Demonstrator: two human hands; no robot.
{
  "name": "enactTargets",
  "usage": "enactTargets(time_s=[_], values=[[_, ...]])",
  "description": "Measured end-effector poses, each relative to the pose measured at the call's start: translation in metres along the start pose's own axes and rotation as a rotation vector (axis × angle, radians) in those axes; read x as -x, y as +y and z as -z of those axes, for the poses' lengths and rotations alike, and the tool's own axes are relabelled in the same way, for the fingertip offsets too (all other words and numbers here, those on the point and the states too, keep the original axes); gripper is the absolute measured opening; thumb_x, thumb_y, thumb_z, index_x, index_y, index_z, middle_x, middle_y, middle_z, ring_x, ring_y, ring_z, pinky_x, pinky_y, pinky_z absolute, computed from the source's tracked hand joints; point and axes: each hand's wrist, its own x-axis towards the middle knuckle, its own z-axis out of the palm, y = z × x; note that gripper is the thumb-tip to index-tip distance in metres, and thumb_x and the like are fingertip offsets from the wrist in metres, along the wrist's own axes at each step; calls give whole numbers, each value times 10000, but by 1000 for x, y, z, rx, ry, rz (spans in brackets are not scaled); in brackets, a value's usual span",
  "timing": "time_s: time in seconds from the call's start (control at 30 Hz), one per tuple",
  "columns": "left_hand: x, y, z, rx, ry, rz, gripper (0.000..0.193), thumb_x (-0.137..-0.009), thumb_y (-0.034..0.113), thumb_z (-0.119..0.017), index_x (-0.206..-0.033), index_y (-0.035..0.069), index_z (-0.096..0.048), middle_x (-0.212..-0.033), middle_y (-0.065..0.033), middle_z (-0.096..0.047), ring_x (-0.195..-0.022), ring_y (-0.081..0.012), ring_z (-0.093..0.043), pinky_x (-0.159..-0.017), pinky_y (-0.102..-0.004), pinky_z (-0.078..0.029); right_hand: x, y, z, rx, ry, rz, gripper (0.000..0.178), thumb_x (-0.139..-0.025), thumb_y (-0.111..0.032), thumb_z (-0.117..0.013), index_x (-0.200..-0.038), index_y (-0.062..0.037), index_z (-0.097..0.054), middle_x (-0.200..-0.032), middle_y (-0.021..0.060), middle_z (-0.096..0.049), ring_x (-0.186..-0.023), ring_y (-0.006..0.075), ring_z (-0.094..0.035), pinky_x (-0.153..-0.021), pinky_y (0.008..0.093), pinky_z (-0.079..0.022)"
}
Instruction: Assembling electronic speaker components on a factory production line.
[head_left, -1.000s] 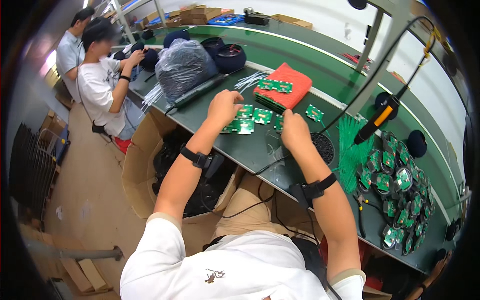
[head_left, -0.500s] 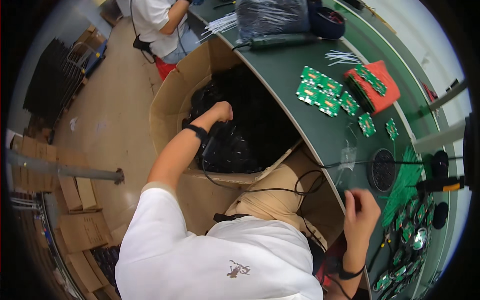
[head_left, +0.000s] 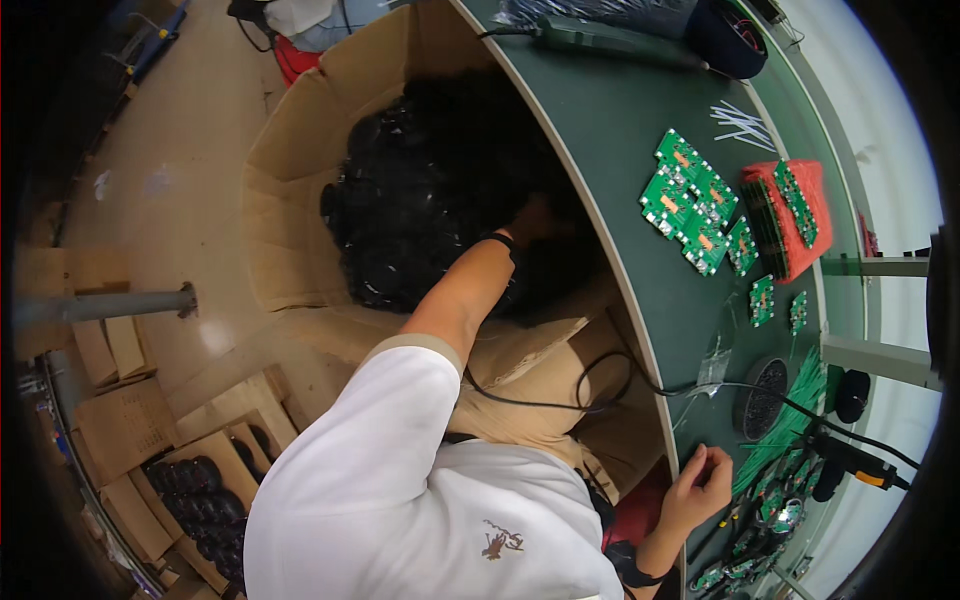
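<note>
My left hand (head_left: 537, 217) reaches deep into a large open cardboard box (head_left: 285, 165). Black glossy pieces (head_left: 400, 215) are heaped inside it. Dark shadow covers this hand, so its fingers and anything in them cannot be made out. At the edge of the green worktop (head_left: 600, 110), my right hand (head_left: 700, 490) rests with loosely bent fingers. Its thumb stands a little apart from them, and nothing shows in between. Near this hand lie a round dark tray of small black parts (head_left: 762, 400) and a bundle of green strips (head_left: 790, 410).
Green circuit boards (head_left: 690, 205) lie on the worktop beside a red-wrapped stack (head_left: 800, 220). A black cable (head_left: 700, 387) crosses the table edge to a black tool with an orange band (head_left: 850, 460). Wired boards (head_left: 770, 520) crowd the near right. Cartons (head_left: 125, 425) stand on the floor at left.
My left hand has gone deeper into the box and to the right, into shadow. My right hand sits lower in view. The view has shifted, bringing the box and boards closer.
</note>
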Motion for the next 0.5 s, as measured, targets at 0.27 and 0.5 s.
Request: enactTargets(time_s=[0.27, 0.5], values=[[-19, -13, -95, 64, 196, -70, 640, -827, 515, -735, -1270, 68, -616, -1241, -231, -655, -1105, -423, -651, -942, -491, -544, 0, 0, 2, 87, 0, -20, 109, -954, -59, -650, -890, 8, -594, -712, 65, -546, -554, 142, -455, -499, 283, -346], [-27, -73, -23, -601, 465, -450, 486, -1002, 393, -500, -1412, 139, -558, -1372, -147, -618, -1209, -318, -631, -1025, -417, -512, -12, -7, -12, -82, -55, 83, 109, -904, -16, -675, -861, -19, -575, -687, 84, -528, -495, 199, -486, -471, 331, -373]])
